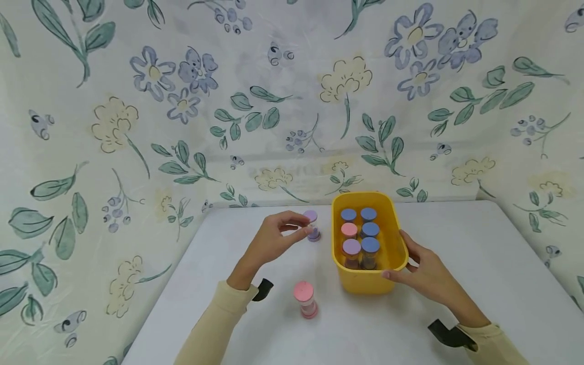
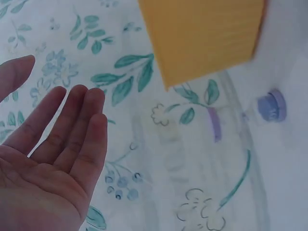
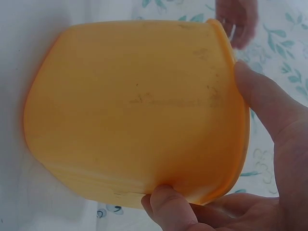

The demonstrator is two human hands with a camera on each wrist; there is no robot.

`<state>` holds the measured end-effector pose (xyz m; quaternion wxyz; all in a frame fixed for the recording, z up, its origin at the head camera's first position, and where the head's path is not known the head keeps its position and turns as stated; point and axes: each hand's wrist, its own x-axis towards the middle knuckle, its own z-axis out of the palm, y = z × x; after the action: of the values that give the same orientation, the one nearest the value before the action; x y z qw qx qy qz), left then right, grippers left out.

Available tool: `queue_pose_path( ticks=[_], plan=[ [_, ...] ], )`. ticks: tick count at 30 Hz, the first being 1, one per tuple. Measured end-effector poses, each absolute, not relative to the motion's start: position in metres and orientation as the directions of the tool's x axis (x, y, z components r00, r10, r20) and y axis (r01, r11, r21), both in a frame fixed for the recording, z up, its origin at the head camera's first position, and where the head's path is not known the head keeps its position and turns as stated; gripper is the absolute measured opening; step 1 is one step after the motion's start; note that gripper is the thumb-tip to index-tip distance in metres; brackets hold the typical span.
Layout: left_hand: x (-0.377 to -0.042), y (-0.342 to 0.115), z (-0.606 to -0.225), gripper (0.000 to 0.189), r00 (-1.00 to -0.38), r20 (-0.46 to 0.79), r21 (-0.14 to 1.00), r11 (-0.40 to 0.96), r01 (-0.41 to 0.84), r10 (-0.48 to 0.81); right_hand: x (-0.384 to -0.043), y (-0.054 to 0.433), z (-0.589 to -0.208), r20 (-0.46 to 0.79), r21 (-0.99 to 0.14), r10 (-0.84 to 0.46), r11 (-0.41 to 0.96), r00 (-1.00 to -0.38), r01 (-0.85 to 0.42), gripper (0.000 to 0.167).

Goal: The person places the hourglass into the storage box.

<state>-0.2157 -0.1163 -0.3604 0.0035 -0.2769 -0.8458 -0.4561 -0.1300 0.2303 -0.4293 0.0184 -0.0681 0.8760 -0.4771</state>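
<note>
My left hand [image 1: 280,234] is held above the table, its fingers loosely bent and apart from the purple-capped sand timer [image 1: 314,235]. That timer stands upright behind the fingertips in the head view. In the left wrist view the palm [image 2: 43,173] holds nothing, and the timer's purple base [image 2: 274,106] lies off to the side. My right hand [image 1: 429,271] grips the near right corner of a yellow plastic bin [image 1: 365,281]; thumb and fingers hold its rim in the right wrist view. Inside the bin stand several sand timers with blue, pink and purple caps.
A pink-capped sand timer [image 1: 305,300] stands on the white table [image 1: 255,334], in front of the bin and to its left. Behind the table hangs a flower-patterned cloth [image 1: 292,111], which also comes down along the left and right sides.
</note>
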Motion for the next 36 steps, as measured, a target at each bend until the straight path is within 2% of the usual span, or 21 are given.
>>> queue_pose_path(
  ticks=[13,20,29,36],
  plan=[
    [-0.170,-0.166,-0.414,0.038,-0.882,0.190,0.839,0.396,0.374,0.430,-0.128,0.231,-0.434,0.006,-0.843,-0.139,0.531,-0.990,-0.080,0.112],
    [-0.156,-0.166,-0.436,0.048,-0.869,0.125,0.900,0.313,0.302,0.479,-0.127,0.231,-0.434,-0.008,-0.840,-0.135,0.539,-0.991,-0.067,0.113],
    [-0.148,-0.161,-0.445,0.055,-0.852,0.081,0.907,0.315,0.278,0.517,-0.128,0.231,-0.432,0.002,-0.839,-0.126,0.539,-0.992,-0.070,0.113],
    [-0.148,-0.157,-0.451,0.057,-0.853,0.019,0.897,0.369,0.245,0.521,-0.131,0.233,-0.431,0.017,-0.837,-0.128,0.540,-0.992,-0.084,0.113]
  ],
)
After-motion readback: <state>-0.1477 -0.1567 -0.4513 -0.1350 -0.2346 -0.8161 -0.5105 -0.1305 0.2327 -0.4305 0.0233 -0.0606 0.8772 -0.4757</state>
